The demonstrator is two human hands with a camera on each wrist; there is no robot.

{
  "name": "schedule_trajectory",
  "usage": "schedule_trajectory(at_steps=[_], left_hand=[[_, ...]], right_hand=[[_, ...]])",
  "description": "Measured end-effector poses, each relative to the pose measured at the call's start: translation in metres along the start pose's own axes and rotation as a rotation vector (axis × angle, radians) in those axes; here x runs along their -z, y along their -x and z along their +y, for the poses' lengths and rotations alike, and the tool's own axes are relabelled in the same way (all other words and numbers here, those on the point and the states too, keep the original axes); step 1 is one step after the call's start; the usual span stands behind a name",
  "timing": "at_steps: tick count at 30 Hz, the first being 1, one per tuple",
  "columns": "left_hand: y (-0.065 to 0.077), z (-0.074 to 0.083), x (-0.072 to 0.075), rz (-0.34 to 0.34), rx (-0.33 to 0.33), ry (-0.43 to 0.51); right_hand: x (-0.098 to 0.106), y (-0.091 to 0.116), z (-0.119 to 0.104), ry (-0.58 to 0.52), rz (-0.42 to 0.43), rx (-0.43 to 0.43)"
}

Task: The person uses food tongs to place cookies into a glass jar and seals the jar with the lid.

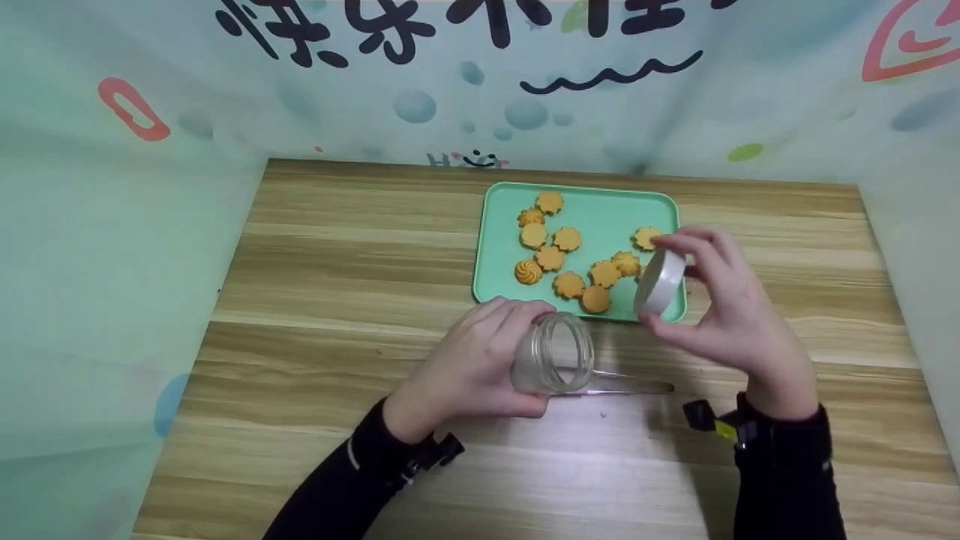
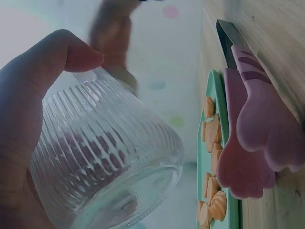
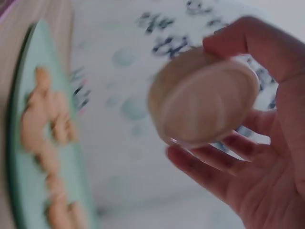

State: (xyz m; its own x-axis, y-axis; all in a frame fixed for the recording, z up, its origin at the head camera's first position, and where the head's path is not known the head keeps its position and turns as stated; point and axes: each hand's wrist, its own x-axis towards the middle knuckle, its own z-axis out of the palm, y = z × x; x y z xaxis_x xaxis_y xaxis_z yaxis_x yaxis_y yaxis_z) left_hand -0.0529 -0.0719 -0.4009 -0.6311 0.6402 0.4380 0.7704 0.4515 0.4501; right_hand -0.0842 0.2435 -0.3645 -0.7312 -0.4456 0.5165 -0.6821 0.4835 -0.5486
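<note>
A clear ribbed glass jar (image 2: pixel 105 143) is gripped in my left hand (image 1: pixel 480 360), its uncovered mouth facing up toward the head camera. My right hand (image 1: pixel 731 307) pinches a round white lid (image 1: pixel 660 283) by its rim, tilted on edge above the tray's right end. In the right wrist view the lid (image 3: pixel 209 102) shows its inner side, and the hand is apart from the jar. On the green tray (image 1: pixel 615 206) lie several small cookies (image 1: pixel 568 238), some flower-shaped and some swirled. Pink paw-tipped tongs (image 2: pixel 259 114) lie on the table, mostly hidden under the jar in the head view.
The wooden table (image 1: pixel 337 247) backs onto a printed light-green cloth (image 1: pixel 337 112) with dark lettering, which also hangs at the left and right sides. The tongs' metal end (image 1: pixel 630 385) points right, in front of the tray.
</note>
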Motion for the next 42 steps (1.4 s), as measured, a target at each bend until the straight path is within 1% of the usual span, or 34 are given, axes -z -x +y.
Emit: schedule_trajectory(at_steps=[3, 6, 9, 11, 13, 16, 19, 22, 25, 29, 36, 38, 39, 40, 42], left_hand=[[0.0, 0.0, 0.0, 0.0, -0.005, 0.001], [0.001, 0.0, -0.001, 0.001, -0.011, -0.001], [0.001, 0.001, -0.002, -0.001, -0.014, -0.005], [0.0, 0.001, -0.002, -0.003, -0.012, -0.004], [0.0, 0.002, -0.002, -0.005, -0.011, 0.002], [0.0, 0.002, -0.002, -0.009, -0.007, 0.012], [0.0, 0.002, -0.003, -0.013, -0.007, 0.013], [0.001, 0.002, -0.003, -0.018, -0.008, 0.008], [0.001, 0.001, -0.003, -0.023, -0.009, 0.006], [0.0, 0.001, -0.003, -0.025, -0.006, 0.004], [-0.001, 0.0, -0.002, -0.018, 0.003, 0.02], [0.0, -0.001, -0.002, -0.014, 0.005, 0.017], [0.0, -0.002, -0.002, -0.013, 0.006, 0.016], [0.0, -0.003, -0.002, -0.011, 0.006, 0.015], [-0.001, -0.004, -0.003, -0.005, 0.003, 0.02]], right_hand=[[-0.005, 0.01, 0.041, 0.059, 0.058, -0.162], [-0.009, 0.018, 0.071, 0.111, 0.12, -0.323], [-0.01, 0.025, 0.091, 0.139, 0.198, -0.449], [-0.009, 0.029, 0.101, 0.144, 0.25, -0.516], [-0.008, 0.033, 0.109, 0.143, 0.285, -0.582], [-0.007, 0.038, 0.119, 0.162, 0.293, -0.694], [-0.007, 0.043, 0.126, 0.198, 0.265, -0.82], [-0.006, 0.048, 0.132, 0.225, 0.23, -0.909], [-0.006, 0.051, 0.136, 0.234, 0.191, -0.948], [-0.006, 0.053, 0.138, 0.242, 0.15, -0.957], [-0.001, 0.051, 0.131, 0.215, 0.13, -0.957], [0.001, 0.048, 0.126, 0.216, 0.139, -0.934], [0.002, 0.045, 0.122, 0.219, 0.149, -0.907], [0.003, 0.043, 0.118, 0.224, 0.158, -0.874], [0.005, 0.038, 0.11, 0.229, 0.183, -0.777]])
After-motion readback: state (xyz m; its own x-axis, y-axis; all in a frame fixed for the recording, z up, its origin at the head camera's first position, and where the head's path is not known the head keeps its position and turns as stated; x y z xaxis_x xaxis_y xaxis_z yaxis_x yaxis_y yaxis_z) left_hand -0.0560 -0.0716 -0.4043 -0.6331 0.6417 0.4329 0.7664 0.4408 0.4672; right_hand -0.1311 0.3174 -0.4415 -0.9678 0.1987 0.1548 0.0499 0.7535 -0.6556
